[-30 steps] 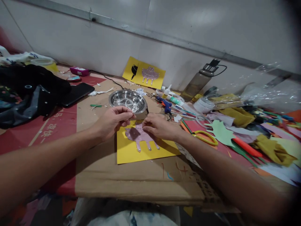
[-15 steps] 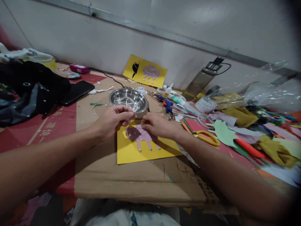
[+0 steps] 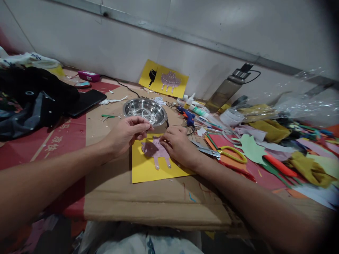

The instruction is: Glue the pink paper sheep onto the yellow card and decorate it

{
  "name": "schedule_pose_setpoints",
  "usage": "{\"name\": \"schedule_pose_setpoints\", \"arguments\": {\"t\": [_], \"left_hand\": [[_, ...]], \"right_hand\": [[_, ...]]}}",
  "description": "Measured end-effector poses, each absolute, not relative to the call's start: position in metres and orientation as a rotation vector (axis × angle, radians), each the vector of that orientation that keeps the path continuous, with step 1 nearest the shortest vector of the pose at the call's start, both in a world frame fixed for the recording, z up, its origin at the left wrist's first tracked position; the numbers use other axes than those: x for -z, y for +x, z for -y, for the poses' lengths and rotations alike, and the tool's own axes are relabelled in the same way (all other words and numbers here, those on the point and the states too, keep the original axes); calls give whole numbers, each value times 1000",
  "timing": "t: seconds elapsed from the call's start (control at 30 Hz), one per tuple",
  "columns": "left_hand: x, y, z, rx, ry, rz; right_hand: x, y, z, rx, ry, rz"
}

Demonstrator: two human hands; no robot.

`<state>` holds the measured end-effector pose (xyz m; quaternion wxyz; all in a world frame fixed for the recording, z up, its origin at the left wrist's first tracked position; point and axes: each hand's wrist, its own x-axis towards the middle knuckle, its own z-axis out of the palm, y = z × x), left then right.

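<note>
On the cardboard lies a yellow sheet [image 3: 143, 173] carrying a lilac jellyfish-like cutout [image 3: 153, 150] with pearly beads along its top and at its leg tips. My left hand [image 3: 129, 135] is closed in a pinch above the sheet's upper left corner, in front of the steel bowl [image 3: 127, 106]. Whatever sits between thumb and finger is too small to name. My right hand [image 3: 180, 146] rests over the right part of the cutout, its fingers bent together with the tips down on it. Anything under those fingertips is hidden. Clear, shiny strands [image 3: 148, 114] lie in the bowl.
Right of the sheet are scissors [image 3: 209, 151] with orange-red handles, yellow-handled scissors [image 3: 233, 154], a blue glue gun [image 3: 189, 118] and a bottle [image 3: 227, 88]. A similar decorated yellow card [image 3: 182, 76] leans on the wall. At left lies a black phone [image 3: 86, 102].
My right hand has shifted slightly right and down across the cutout, now covering its right leg. My left hand stays nearly still in its pinch. The scissors beside my right wrist show more.
</note>
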<state>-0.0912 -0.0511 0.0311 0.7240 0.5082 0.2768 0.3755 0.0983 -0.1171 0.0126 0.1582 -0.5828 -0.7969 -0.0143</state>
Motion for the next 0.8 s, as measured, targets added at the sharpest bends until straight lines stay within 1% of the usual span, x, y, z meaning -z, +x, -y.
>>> {"name": "schedule_pose_setpoints", "arguments": {"t": [0.17,0.33,0.47,0.6,0.8], "left_hand": [[-32,-92,51,-831,1134,-612],[-30,-92,50,-813,1152,-603],[-28,-91,50,-784,1202,-629],[-27,-90,53,-741,1248,-634],[-30,-90,63,-588,1349,-592]], "right_hand": [[-9,100,123,87,-1584,2338],[-11,101,130,-4,-1578,2345],[-18,106,131,-111,-1588,2121],[-25,112,130,-102,-1510,1839],[-33,102,138,-210,-1466,1784]]}}
